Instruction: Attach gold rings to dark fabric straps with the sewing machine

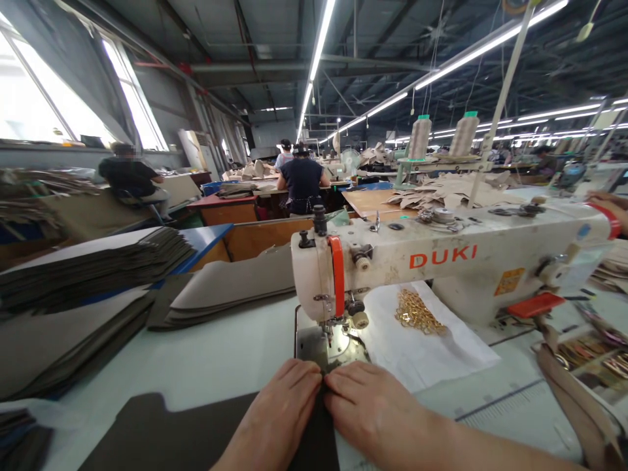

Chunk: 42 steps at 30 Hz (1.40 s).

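- Head view: left grip (277, 412) and right grip (366, 402) pinch a flat, matte, dark-grey notched panel (181, 432) beneath them.
- Just beyond them: scuffed white sewing machine (490, 261).
- Beyond right grip, rightward: gold-coloured metal loops (418, 313) heaped on white sheet (456, 363).
- Below: smooth pale desk (245, 350); beyond: strip-lit workshop (275, 78).

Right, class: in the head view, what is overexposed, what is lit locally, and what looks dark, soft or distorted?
Head view: windows at upper left blown out to white; head view: bright glow on the metal plate beneath the sewing machine; head view: dark sheet shows little surface detail; head view: distant fan soft; head view: thread cones lean, probably from wide-lens distortion.
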Motion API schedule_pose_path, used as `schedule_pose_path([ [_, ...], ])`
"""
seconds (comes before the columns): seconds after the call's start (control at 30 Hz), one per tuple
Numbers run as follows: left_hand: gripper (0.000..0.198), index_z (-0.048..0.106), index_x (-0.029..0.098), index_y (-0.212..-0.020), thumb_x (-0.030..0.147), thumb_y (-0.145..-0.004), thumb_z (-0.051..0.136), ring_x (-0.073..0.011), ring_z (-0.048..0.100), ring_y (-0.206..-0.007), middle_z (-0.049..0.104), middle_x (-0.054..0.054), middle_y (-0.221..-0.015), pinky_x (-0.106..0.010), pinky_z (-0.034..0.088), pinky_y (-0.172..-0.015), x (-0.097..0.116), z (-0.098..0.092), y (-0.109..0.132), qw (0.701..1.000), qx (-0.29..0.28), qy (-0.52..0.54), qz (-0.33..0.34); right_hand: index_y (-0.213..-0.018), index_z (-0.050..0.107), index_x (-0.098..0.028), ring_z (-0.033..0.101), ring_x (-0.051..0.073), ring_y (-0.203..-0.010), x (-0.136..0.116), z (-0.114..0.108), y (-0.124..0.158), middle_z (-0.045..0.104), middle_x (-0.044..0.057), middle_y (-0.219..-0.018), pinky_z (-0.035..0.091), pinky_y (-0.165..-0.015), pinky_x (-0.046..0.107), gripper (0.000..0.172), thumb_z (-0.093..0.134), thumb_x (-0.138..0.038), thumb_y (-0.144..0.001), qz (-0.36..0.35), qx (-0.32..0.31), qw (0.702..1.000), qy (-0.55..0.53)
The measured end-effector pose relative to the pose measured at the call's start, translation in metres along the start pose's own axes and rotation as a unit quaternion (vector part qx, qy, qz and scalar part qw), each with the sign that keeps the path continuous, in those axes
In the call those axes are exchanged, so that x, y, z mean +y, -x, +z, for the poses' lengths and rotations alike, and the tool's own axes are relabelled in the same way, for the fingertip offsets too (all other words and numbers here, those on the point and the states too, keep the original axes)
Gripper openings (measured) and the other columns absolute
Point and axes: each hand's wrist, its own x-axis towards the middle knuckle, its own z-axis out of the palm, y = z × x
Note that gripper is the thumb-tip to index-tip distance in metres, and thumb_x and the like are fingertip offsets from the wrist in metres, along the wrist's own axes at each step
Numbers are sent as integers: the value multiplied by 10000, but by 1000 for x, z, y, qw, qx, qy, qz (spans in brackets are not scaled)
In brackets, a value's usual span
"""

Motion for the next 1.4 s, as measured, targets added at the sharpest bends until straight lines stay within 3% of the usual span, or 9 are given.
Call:
schedule_pose_path([
  [0.27,229,622,176,-941,71,-862,433,-202,667,-846,703,-60,-920,-345,598,-778,5,-1,6,997,1,48,-55,-945,601,-128,551,206,-923,-3,1,-2,637,86,-987,441,-879,339,93,540,-171,-889,-5,-23,999,29],
  [0.5,215,640,176,-927,115,-884,439,-216,657,-880,711,-70,-930,-377,584,-808,-11,13,-12,997,-2,58,-54,-907,598,-126,561,199,-884,17,-8,-15,631,69,-922,447,-824,324,56,587,-170,-874,9,-66,996,64],
  [0.9,227,668,196,-931,170,-900,445,-208,675,-904,727,-57,-938,-378,576,-854,-31,26,-26,997,27,49,-50,-891,582,-123,572,200,-917,33,-4,-18,637,85,-987,466,-794,324,21,567,-135,-886,49,-51,996,46],
  [1.4,218,660,199,-904,205,-897,442,-206,690,-853,732,-57,-896,-352,598,-793,-34,27,-28,996,41,47,-58,-890,569,-126,562,207,-943,35,-1,-19,622,81,-982,462,-820,333,13,557,-128,-886,61,-52,996,35],
])
